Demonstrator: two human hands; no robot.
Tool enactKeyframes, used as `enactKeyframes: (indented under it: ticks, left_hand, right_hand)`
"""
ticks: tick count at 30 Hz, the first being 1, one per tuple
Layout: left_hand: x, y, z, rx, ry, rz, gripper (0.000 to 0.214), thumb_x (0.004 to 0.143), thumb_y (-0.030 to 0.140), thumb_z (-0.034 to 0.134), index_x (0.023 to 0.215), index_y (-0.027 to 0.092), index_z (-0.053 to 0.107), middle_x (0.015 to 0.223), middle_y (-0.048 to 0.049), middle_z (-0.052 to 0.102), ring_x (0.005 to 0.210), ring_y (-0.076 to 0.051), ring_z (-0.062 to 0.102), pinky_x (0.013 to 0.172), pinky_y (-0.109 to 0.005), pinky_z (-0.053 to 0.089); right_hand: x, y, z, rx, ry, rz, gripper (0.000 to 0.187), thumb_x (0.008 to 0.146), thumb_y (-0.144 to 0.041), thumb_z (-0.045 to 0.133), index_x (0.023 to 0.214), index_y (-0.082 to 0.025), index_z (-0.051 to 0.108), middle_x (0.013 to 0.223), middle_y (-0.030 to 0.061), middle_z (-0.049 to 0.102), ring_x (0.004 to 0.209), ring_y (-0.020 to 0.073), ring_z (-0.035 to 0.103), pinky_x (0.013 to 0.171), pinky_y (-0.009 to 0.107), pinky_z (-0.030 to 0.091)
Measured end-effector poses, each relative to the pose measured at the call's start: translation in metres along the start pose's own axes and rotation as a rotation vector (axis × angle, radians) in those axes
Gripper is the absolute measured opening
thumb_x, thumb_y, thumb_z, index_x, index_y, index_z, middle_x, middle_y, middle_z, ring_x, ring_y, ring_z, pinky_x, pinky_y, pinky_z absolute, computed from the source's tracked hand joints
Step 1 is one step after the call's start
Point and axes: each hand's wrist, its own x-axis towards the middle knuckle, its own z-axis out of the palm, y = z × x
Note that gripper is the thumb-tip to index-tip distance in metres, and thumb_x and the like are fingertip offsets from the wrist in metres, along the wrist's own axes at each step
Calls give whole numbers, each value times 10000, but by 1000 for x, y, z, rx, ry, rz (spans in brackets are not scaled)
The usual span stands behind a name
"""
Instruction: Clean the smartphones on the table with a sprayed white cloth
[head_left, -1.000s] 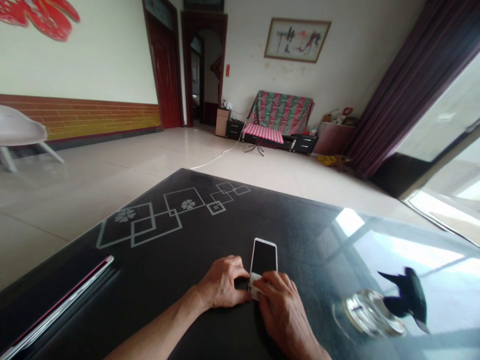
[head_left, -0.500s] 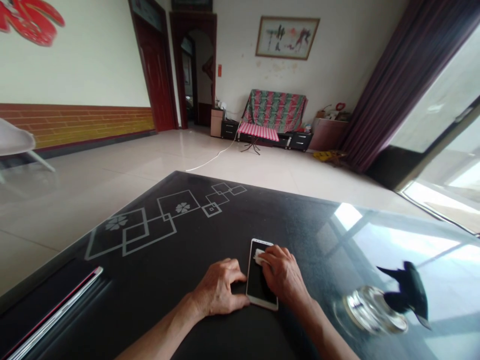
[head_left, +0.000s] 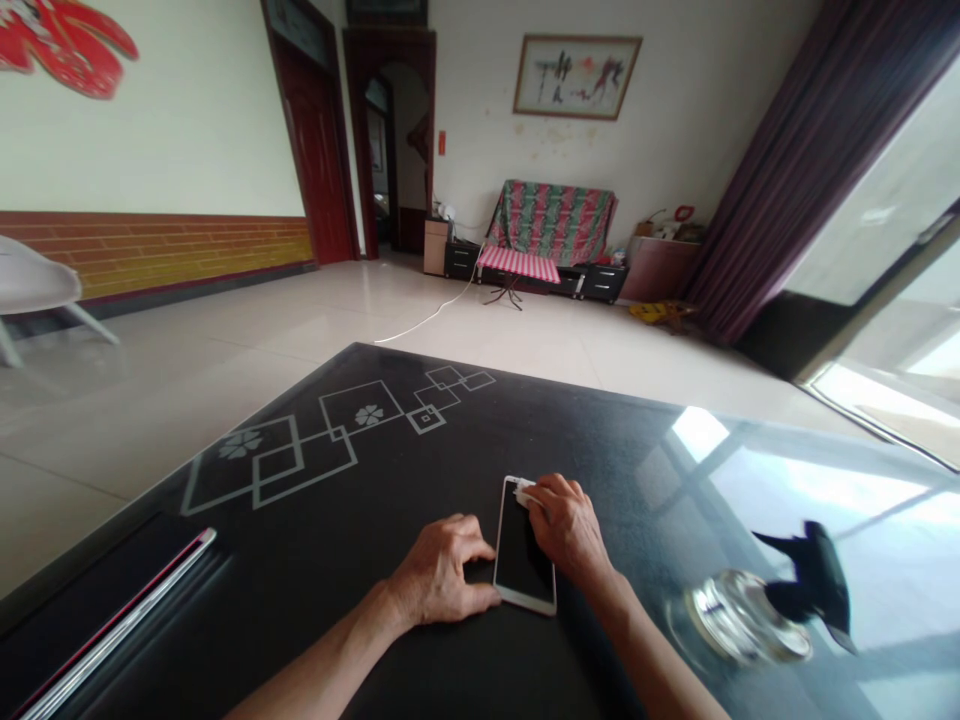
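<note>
A white-framed smartphone [head_left: 523,552] lies screen up on the black table [head_left: 352,560]. My left hand [head_left: 444,570] is at its left side, thumb at the lower left corner and index finger against the edge, steadying it. A small white wad, a tissue or cloth [head_left: 524,490], is pinched under the fingers of my right hand [head_left: 566,522]. That wad presses on the top end of the screen, and the hand covers the phone's upper right side. To the right sits a clear spray bottle [head_left: 750,615] with a black trigger head.
A dark flat device or case [head_left: 112,610] with a pink and silver edge lies at the table's left. Window light glares off the right half of the tabletop. Beyond are a white chair [head_left: 37,280], a striped small table [head_left: 517,262] and a purple curtain [head_left: 757,190].
My right hand has slid the white wad slightly upward, to the phone's top end. My left hand stays at the phone's left edge. The view has shifted a little.
</note>
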Motion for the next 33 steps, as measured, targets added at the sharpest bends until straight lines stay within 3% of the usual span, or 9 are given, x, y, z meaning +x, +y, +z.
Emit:
enactKeyframes:
  ticks: [11, 15, 19, 28, 33]
  left_hand:
    - [0, 1, -1, 0, 4, 13, 274, 617, 313, 805, 858, 214, 721, 759, -1, 602, 731, -175, 577, 661, -268, 434]
    - [0, -1, 0, 7, 7, 17, 243, 650, 337, 783, 853, 218, 720, 755, -2, 594, 724, -172, 570, 655, -269, 426]
    - [0, 0, 0, 7, 4, 17, 284, 626, 335, 800, 865, 208, 715, 763, -3, 600, 729, -175, 575, 653, -270, 426]
    - [-1, 1, -1, 5, 1, 6, 297, 611, 349, 812, 849, 200, 715, 752, -1, 601, 717, -174, 577, 648, -270, 433]
    - [-1, 0, -1, 9, -8, 5, 302, 625, 357, 803, 873, 209, 714, 764, 0, 608, 721, -174, 576, 645, -270, 436]
  right_hand:
    - [-78, -19, -18, 209, -30, -99, 257, 901, -183, 469, 1034, -261, 675, 1023, 56, 608, 930, 202, 536, 809, 336, 418]
    - [-91, -22, -25, 236, -68, -122, 255, 894, -169, 483, 1033, -277, 668, 1031, 47, 609, 933, 196, 539, 811, 326, 427]
    - [-76, -15, -24, 201, -57, -116, 253, 882, -165, 496, 1012, -278, 681, 1014, 40, 616, 903, 184, 548, 800, 314, 423]
    - [-17, 18, -10, -18, 2, -15, 272, 911, -210, 450, 995, -265, 703, 992, 36, 627, 848, 165, 554, 763, 282, 400]
    - [-7, 21, -7, -67, -2, 1, 278, 921, -212, 440, 1000, -274, 699, 983, 32, 623, 824, 165, 546, 734, 280, 382]
